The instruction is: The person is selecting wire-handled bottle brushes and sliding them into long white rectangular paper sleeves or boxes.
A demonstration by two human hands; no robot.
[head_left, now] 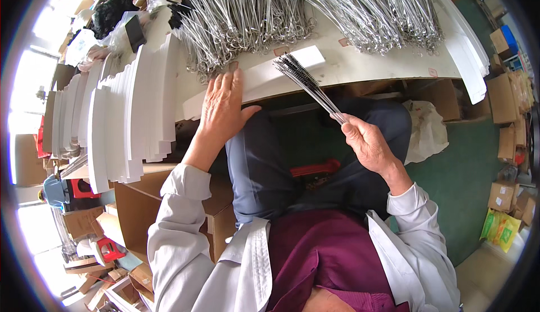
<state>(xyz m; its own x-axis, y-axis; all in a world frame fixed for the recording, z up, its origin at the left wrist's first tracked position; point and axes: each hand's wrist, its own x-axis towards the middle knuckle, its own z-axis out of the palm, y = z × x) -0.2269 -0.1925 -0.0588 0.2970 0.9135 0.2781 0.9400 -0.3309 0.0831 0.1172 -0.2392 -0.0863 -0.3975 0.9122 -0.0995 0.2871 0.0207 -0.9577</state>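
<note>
A small bundle of thin wire-handled brushes with black bristles is gripped by its metal stems in my right hand. The bristle ends point up and left, over a long white card strip at the table's near edge. My left hand rests palm down on the strip's left part, fingers stretched and thumb out to the side, holding nothing. Just beyond its fingertips lies a heap of wire stems with looped ends. A second heap of looped wire stems lies farther right on the table.
Stacked white card strips stand at the table's left, and more white strips hang over its right end. An open cardboard box is below left. A whitish plastic bag lies right of my knee. Boxes line the right side.
</note>
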